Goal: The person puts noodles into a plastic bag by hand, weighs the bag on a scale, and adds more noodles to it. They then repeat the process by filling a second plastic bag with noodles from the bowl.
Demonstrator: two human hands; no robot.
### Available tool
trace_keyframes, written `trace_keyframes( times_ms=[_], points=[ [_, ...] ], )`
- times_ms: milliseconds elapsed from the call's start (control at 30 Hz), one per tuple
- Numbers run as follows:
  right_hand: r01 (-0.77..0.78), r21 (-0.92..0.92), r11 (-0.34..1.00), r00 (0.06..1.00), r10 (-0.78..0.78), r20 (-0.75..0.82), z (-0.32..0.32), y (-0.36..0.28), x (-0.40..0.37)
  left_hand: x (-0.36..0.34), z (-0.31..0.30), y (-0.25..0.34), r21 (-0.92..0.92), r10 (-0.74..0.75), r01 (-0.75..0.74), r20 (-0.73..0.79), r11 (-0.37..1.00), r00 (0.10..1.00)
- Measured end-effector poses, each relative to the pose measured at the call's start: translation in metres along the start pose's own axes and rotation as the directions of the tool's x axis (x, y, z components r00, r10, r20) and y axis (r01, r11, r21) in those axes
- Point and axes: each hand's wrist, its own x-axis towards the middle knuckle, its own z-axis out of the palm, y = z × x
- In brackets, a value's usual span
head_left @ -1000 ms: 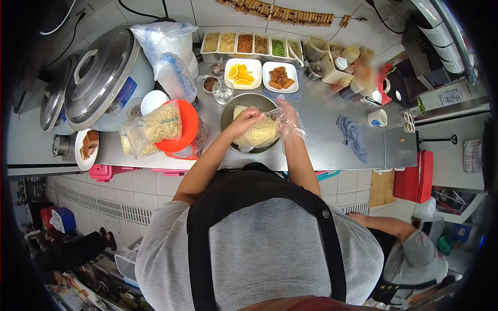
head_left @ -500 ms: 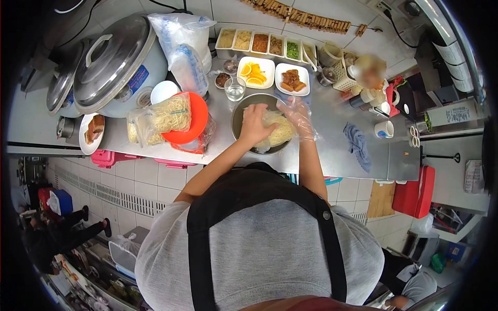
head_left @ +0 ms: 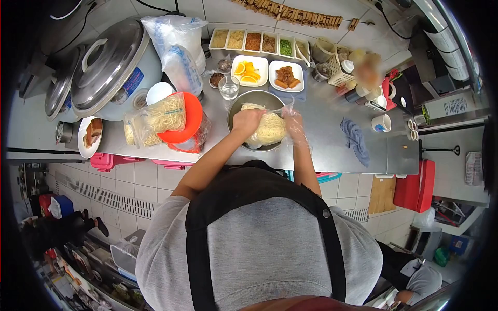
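Note:
A clear plastic bag of pale noodles (head_left: 269, 129) rests in and over a round metal bowl (head_left: 261, 96) in front of me. My left hand (head_left: 247, 122), bare, is closed on the bag's left side. On the other side my right hand (head_left: 294, 126), in a loose clear plastic glove, has its fingers closed around the bag's upper right edge. Its fingertips are partly hidden by the crumpled plastic. A glass of water (head_left: 229, 87) stands just behind the bowl. Behind it are a square dish of orange slices (head_left: 249, 71) and another of brown fried pieces (head_left: 287, 78).
More bagged noodles (head_left: 167, 115) lean on a red-orange basin (head_left: 193, 118) at left, beside large lidded pots (head_left: 116, 62). Topping containers (head_left: 253, 41) line the back. A blue cloth (head_left: 355, 141) and a white cup (head_left: 381, 123) lie right. Other people stand behind me.
Both hands have closed from a looser, spread hold onto the noodle bag. The bag has shifted upright and left, showing more noodles. My view has moved slightly.

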Motion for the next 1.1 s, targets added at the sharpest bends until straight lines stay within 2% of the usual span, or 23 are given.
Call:
trace_keyframes(
  times_ms=[100, 167, 300, 367, 400, 433, 467, 500, 533, 567, 633, 667, 700, 733, 767, 800, 833, 867, 900, 967, 1000, 1033, 1100],
  points=[
    [-0.032, 0.058, 0.998, 0.993, 0.025, 0.115, -0.002, -0.017, -0.005, -0.007, -0.002, -0.011, 0.03, -0.089, 0.09, -0.006, 0.996, 0.996],
    [0.008, 0.207, 0.978, 0.983, -0.045, 0.176, 0.0, -0.043, -0.016, -0.014, -0.008, -0.014, -0.092, -0.156, 0.149, -0.071, 0.985, 0.985],
    [0.107, 0.231, 0.967, 0.98, -0.142, 0.138, 0.01, -0.082, -0.029, -0.031, -0.001, -0.024, -0.214, -0.143, 0.095, -0.222, 0.972, 0.964],
    [0.295, 0.26, 0.919, 0.927, -0.341, 0.155, 0.009, -0.104, -0.035, -0.036, 0.01, -0.031, -0.669, -0.226, -0.055, -0.325, 0.741, 0.918],
    [0.298, 0.264, 0.917, 0.925, -0.346, 0.156, 0.008, -0.107, -0.033, -0.034, 0.016, -0.031, -0.748, -0.282, -0.153, -0.419, 0.645, 0.863],
    [0.343, 0.315, 0.885, 0.903, -0.403, 0.15, 0.005, -0.108, -0.03, -0.031, 0.022, -0.033, -0.747, -0.281, -0.154, -0.421, 0.647, 0.862],
    [0.385, 0.362, 0.849, 0.878, -0.458, 0.141, 0.0, -0.109, -0.028, -0.027, 0.024, -0.034, -0.934, -0.475, -0.037, -0.214, 0.355, 0.853],
    [0.385, 0.361, 0.85, 0.878, -0.458, 0.141, -0.008, -0.117, -0.032, -0.023, 0.028, -0.036, -0.998, -0.583, 0.062, 0.047, 0.005, 0.811],
    [0.388, 0.396, 0.832, 0.877, -0.465, 0.118, -0.017, -0.124, -0.038, -0.019, 0.027, -0.046, -0.949, -0.369, 0.187, 0.274, -0.256, 0.888],
    [0.393, 0.429, 0.813, 0.876, -0.473, 0.095, -0.025, -0.129, -0.04, -0.015, 0.01, -0.043, -0.948, -0.368, 0.185, 0.275, -0.26, 0.888],
    [0.32, 0.513, 0.797, 0.893, -0.435, 0.119, -0.029, -0.11, -0.036, -0.01, -0.038, -0.032, -0.677, 0.101, 0.429, 0.467, -0.598, 0.878],
    [0.596, 0.18, 0.782, 0.8, -0.597, -0.054, -0.03, -0.099, -0.038, -0.003, -0.036, -0.044, -0.653, 0.219, 0.404, 0.349, -0.641, 0.911],
    [0.738, -0.206, 0.643, 0.627, -0.766, -0.145, -0.026, -0.085, -0.035, 0.0, -0.033, -0.045, -0.653, 0.219, 0.401, 0.345, -0.642, 0.913],
    [0.344, 0.469, 0.813, 0.935, -0.341, -0.095, -0.013, -0.058, -0.023, 0.004, -0.031, -0.045, -0.793, 0.087, 0.29, 0.291, -0.535, 0.953],
    [0.345, 0.466, 0.815, 0.935, -0.341, -0.096, -0.01, -0.061, -0.024, 0.006, -0.029, -0.044, -0.899, -0.036, 0.182, 0.213, -0.398, 0.976],
    [0.298, 0.483, 0.823, 0.94, -0.34, 0.0, -0.007, -0.067, -0.03, 0.006, -0.031, -0.042, -0.897, -0.032, 0.187, 0.218, -0.401, 0.975],
    [0.248, 0.497, 0.832, 0.937, -0.335, 0.093, -0.003, -0.071, -0.036, 0.006, -0.034, -0.041, -0.94, -0.09, 0.114, 0.15, -0.32, 0.985],
    [0.255, 0.547, 0.797, 0.93, -0.358, 0.088, 0.007, -0.058, -0.033, 0.006, -0.036, -0.039, -0.972, -0.139, 0.042, 0.076, -0.233, 0.987],
    [0.257, 0.545, 0.798, 0.932, -0.354, 0.079, 0.019, -0.051, -0.031, 0.009, -0.036, -0.037, -0.971, -0.131, 0.048, 0.08, -0.235, 0.988],
    [0.029, 0.664, 0.747, 0.986, -0.13, 0.103, 0.038, -0.043, -0.029, 0.011, -0.037, -0.033, -0.982, -0.087, -0.092, -0.108, 0.164, 0.99],
    [-0.164, 0.773, 0.613, 0.973, -0.027, 0.228, 0.038, -0.046, -0.038, 0.011, -0.038, -0.03, -0.943, -0.115, -0.131, -0.173, 0.305, 0.978],
    [-0.164, 0.773, 0.613, 0.974, -0.024, 0.225, 0.042, -0.038, -0.036, 0.009, -0.037, -0.028, -0.944, -0.113, -0.129, -0.17, 0.303, 0.979],
    [-0.284, 0.837, 0.467, 0.948, 0.009, 0.317, 0.05, -0.019, -0.03, 0.007, -0.033, -0.027, -0.849, -0.038, -0.267, -0.318, 0.457, 0.947]
  ],
)
